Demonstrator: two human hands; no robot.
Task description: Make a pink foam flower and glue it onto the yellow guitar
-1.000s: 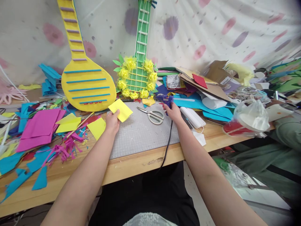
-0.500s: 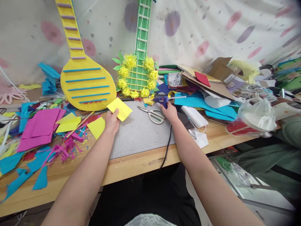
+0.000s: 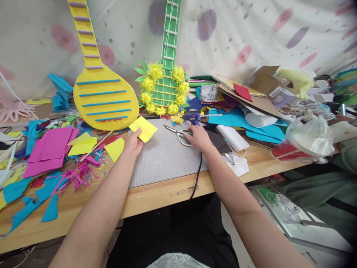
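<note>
My left hand [image 3: 134, 143] pinches a folded square of yellow paper [image 3: 145, 129] over the left part of the grey cutting mat [image 3: 161, 163]. My right hand [image 3: 199, 137] is at the pale-handled scissors [image 3: 182, 141], fingers closed on the handle loops; the blades point left, slightly apart, on the mat. Just behind that hand lies a blue glue gun [image 3: 193, 117] with a clear glue stick, apart from my fingers. Its black cord [image 3: 198, 176] drops over the table's front edge.
A yellow paper guitar [image 3: 107, 98] and a green one [image 3: 166, 83] with yellow flowers lean at the back. Paper scraps [image 3: 51, 149] crowd the left. Right are a black phone [image 3: 219, 140], cardboard, a bagged red cup [image 3: 290, 150] and another person's sleeve [image 3: 346, 158].
My right hand has let go of the glue gun and moved slightly left and nearer, onto the scissors' handles. My left hand still holds the yellow paper.
</note>
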